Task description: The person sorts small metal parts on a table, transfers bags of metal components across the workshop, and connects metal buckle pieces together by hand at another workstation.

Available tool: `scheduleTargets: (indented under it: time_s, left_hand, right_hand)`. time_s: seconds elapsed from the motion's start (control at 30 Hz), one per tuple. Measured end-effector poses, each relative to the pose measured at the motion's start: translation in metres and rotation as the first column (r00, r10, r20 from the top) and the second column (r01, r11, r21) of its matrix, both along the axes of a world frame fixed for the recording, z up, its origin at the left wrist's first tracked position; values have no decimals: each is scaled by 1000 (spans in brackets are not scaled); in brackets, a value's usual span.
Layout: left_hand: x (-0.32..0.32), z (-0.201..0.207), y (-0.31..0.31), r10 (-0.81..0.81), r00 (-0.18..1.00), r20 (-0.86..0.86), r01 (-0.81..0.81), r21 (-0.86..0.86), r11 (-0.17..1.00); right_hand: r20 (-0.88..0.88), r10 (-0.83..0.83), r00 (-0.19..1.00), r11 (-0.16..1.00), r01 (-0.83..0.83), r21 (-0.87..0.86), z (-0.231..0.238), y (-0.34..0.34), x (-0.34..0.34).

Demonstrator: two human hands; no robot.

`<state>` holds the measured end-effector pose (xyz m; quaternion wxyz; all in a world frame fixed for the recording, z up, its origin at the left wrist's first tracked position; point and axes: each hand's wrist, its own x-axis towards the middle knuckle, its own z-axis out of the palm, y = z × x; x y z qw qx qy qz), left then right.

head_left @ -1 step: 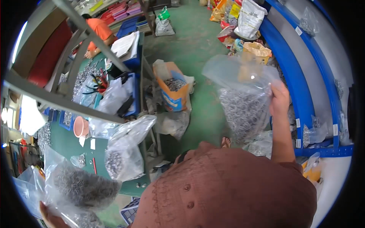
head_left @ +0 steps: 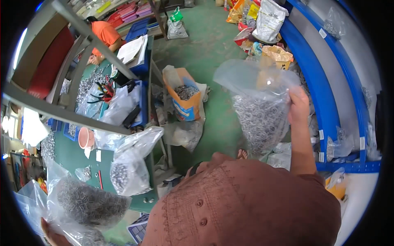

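My right hand (head_left: 299, 104) is closed on the side of a clear plastic bag of metal rings (head_left: 260, 121), held up over the floor. The rings fill its lower part, and its wide upper part spreads out loose. At the lower left my left hand (head_left: 53, 234) grips another clear bag of metal rings (head_left: 88, 201), which lies tilted next to the table; most of those fingers are hidden by the plastic and the picture's edge. A third clear bag with small metal parts (head_left: 125, 176) stands on the green table (head_left: 74, 158).
Blue shelving (head_left: 328, 106) with small bags runs along the right. An open orange sack of metal parts (head_left: 182, 98) stands on the green floor beside the grey rack (head_left: 61, 108). A pink cup (head_left: 86, 138) is on the table. A person in orange (head_left: 106, 35) sits far left.
The scene has shifted slightly left in the picture. My right hand and its bag also sit a little farther left. Both hands keep their hold.
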<state>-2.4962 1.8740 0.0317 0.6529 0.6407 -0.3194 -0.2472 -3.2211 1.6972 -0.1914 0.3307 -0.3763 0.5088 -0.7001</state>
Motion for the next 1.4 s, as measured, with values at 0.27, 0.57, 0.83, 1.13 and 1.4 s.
scheduleTargets:
  time_s: [0.27,0.57,0.83,1.13,1.4]
  left_hand:
    - [-217,22,-47,-97,993,-67,101,63,993]
    - [-363,-52,-234,-106,969,-223,120,53,991]
    - [-496,-104,-475,-186,977,-105,193,55,980]
    - [-553,-119,-777,-320,947,-37,322,68,944]
    - [-543,-139,-1012,-142,973,-183,154,53,987]
  right_hand:
    - [203,174,963,982,-186,37,-23,-91,-105]
    - [74,131,989,985,-138,106,-20,-234,-183]
    - [54,8,999,994,-13,111,-40,-394,-264]
    - [-84,220,972,959,-200,200,-37,-616,-308]
    - [-129,461,878,862,-409,298,-69,-864,-249]
